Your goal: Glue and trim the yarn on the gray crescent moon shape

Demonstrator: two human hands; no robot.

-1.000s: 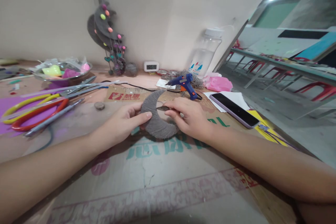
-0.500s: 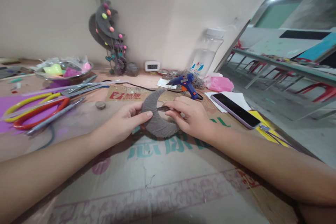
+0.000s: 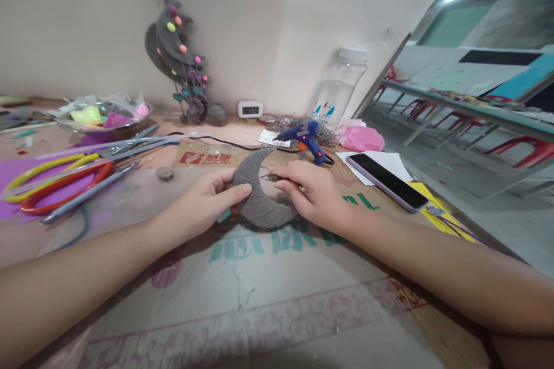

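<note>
A grey crescent moon (image 3: 255, 199) wrapped in yarn stands tilted above the cardboard, its hollow side facing right. My left hand (image 3: 219, 193) is closed on its outer curve, thumb across the front and the other fingers behind. My right hand (image 3: 309, 187) pinches a small dark, pointed thing (image 3: 271, 177) between thumb and fingertips, inside the hollow of the crescent. Its kind is too small and blurred to tell. The lower fingers of this hand lie close to the lower tip of the moon; whether they touch it I cannot tell.
Scissors (image 3: 64, 181) and a pen lie left, by a bowl (image 3: 104, 130) of craft bits. Behind stand a decorated moon ornament (image 3: 177, 40), a digital timer (image 3: 250, 109), a blue glue gun (image 3: 308, 139) and a bottle (image 3: 340, 89). A phone (image 3: 387, 181) lies right.
The dark pointed thing in my right hand has drawn back slightly from the crescent's inner edge and shows less. My left hand and the moon keep nearly the same place.
</note>
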